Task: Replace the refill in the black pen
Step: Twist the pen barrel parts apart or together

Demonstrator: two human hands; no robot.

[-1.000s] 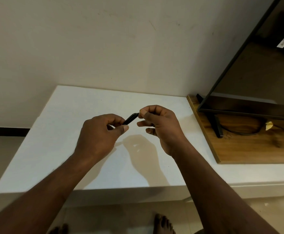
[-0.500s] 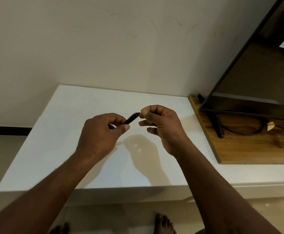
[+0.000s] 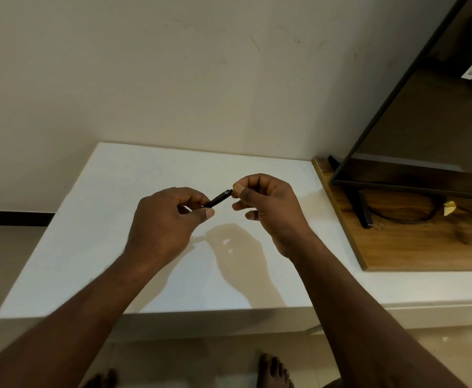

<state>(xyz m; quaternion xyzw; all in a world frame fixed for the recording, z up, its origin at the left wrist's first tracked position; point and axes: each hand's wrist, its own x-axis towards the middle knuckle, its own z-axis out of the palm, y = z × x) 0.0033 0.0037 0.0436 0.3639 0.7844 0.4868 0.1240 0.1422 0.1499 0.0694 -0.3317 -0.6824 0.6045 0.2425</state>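
A short stretch of the black pen [image 3: 219,198] shows between my two hands, held above the white table [image 3: 111,219]. My left hand [image 3: 164,225] grips the pen's lower part with curled fingers and thumb; most of the barrel is hidden inside it. My right hand [image 3: 268,208] pinches the pen's upper end between thumb and forefinger, its other fingers curled below. No loose refill shows anywhere.
A wooden board [image 3: 425,242] lies on the table's right side, carrying a black monitor [image 3: 414,135] on a stand with a dark cable [image 3: 397,218]. A wall rises behind the table. My bare feet [image 3: 274,371] show on the floor below the front edge.
Both hands keep their grip on the pen and stay in nearly the same place; no clear movement of the pen shows.
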